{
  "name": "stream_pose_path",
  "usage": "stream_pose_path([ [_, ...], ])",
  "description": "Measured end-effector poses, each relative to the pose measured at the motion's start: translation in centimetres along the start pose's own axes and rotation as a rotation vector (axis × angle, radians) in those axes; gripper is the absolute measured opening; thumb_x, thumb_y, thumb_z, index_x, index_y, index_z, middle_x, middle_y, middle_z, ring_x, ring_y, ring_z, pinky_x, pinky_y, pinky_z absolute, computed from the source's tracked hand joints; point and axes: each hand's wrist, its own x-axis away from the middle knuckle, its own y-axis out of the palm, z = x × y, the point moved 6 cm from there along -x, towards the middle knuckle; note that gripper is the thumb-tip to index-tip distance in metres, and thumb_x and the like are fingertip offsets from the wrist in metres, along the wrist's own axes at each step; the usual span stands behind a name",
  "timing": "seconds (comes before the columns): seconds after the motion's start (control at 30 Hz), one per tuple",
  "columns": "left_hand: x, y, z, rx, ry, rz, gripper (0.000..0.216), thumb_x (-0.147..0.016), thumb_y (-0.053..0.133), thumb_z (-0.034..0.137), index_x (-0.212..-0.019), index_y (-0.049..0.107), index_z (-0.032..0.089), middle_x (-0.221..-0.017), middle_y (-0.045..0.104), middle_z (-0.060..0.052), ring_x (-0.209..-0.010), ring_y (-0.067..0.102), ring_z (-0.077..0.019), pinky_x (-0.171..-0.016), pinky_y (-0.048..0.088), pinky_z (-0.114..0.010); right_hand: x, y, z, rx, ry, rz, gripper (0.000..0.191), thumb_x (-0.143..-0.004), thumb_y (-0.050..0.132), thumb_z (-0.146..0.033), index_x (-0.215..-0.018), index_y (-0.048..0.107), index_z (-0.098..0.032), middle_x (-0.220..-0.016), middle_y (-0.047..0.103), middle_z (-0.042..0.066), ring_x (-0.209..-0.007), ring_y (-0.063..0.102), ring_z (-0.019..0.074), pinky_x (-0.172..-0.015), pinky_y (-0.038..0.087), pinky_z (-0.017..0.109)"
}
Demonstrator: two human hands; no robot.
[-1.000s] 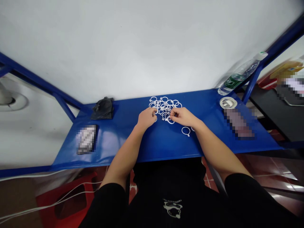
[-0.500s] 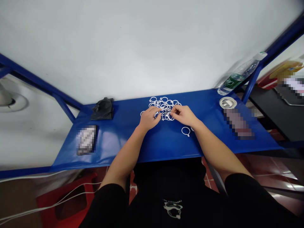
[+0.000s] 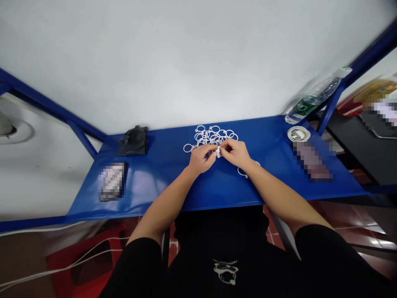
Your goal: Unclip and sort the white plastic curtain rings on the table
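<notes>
A heap of white plastic rings [image 3: 214,135] lies on the blue shelf [image 3: 161,186] near the wall. My left hand [image 3: 201,158] and my right hand [image 3: 236,152] meet just in front of the heap. Their fingertips pinch one small white ring [image 3: 218,152] between them. One loose ring [image 3: 187,148] lies to the left of my left hand. Another ring [image 3: 242,171] shows partly under my right wrist.
A dark crumpled cloth [image 3: 134,140] sits at the back left, with a blurred flat object [image 3: 112,181] in front of it. At the right lie a clear water bottle [image 3: 313,98], a white coiled item [image 3: 298,134] and a blurred object [image 3: 311,161]. White cables [image 3: 58,269] trail below.
Both hands have drawn together and slightly toward me, out of the heap, now pinching one ring between them. A loose ring has come into view left of my left hand.
</notes>
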Motion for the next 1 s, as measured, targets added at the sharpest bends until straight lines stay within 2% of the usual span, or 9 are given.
stream_pose_path([
  [0.3,0.1,0.2,0.2,-0.016,0.04,0.018,0.014,-0.091,0.066,0.027,-0.096,0.077,0.022,-0.078,0.078,-0.001,-0.058,0.067,-0.0108,-0.06,0.055,-0.024,0.0,0.0,0.4,0.062,0.057,0.038,0.014,-0.086,0.063,-0.034,-0.076,0.064,-0.024,-0.073,0.071,0.002,-0.067,0.063,0.0174,-0.064,0.044,0.029],
  [0.5,0.2,0.1,-0.3,0.013,-0.048,0.051,0.01,-0.085,0.064,0.018,-0.088,0.073,0.021,-0.067,0.071,0.002,-0.053,0.061,-0.0099,-0.059,0.051,-0.023,0.1,0.1,0.1,0.078,0.038,0.034,0.019,-0.086,0.064,-0.038,-0.074,0.062,-0.023,-0.069,0.07,0.002,-0.065,0.062,0.0171,-0.063,0.043,0.029],
  [0.7,-0.1,-0.3,-0.6,0.066,-0.051,0.083,0.018,-0.081,0.057,0.012,-0.088,0.071,0.02,-0.082,0.075,-0.001,-0.059,0.06,-0.0102,-0.06,0.05,-0.024,0.1,0.0,0.3,0.095,0.006,0.048,0.022,-0.09,0.063,-0.039,-0.073,0.061,-0.023,-0.069,0.069,0.001,-0.063,0.061,0.0169,-0.064,0.043,0.029],
  [0.8,-0.1,-0.4,-0.8,0.068,-0.07,0.073,0.018,-0.081,0.056,0.012,-0.088,0.071,0.02,-0.083,0.075,-0.002,-0.06,0.06,-0.0113,-0.061,0.05,-0.026,0.0,-0.1,0.7,0.055,0.036,0.044,0.018,-0.092,0.063,-0.041,-0.086,0.066,-0.024,-0.072,0.07,0.001,-0.066,0.063,0.0175,-0.066,0.046,0.029],
  [0.9,-0.1,-0.3,-1.1,0.09,-0.086,0.046,0.02,-0.083,0.054,0.014,-0.089,0.072,0.021,-0.087,0.076,-0.003,-0.065,0.063,-0.0129,-0.065,0.053,-0.029,-0.2,0.0,0.8,0.028,0.02,0.018,0.02,-0.094,0.061,-0.041,-0.102,0.071,-0.025,-0.076,0.072,0.001,-0.067,0.065,0.0175,-0.068,0.047,0.029],
  [1.0,-0.1,-0.2,-1.3,0.088,-0.109,0.023,0.022,-0.083,0.053,0.014,-0.088,0.073,0.021,-0.089,0.077,-0.004,-0.07,0.065,-0.0143,-0.068,0.054,-0.03,-0.3,0.4,0.8,0.044,-0.015,-0.025,0.022,-0.096,0.058,-0.039,-0.098,0.074,-0.025,-0.078,0.074,0.001,-0.068,0.065,0.0174,-0.069,0.047,0.03],
])
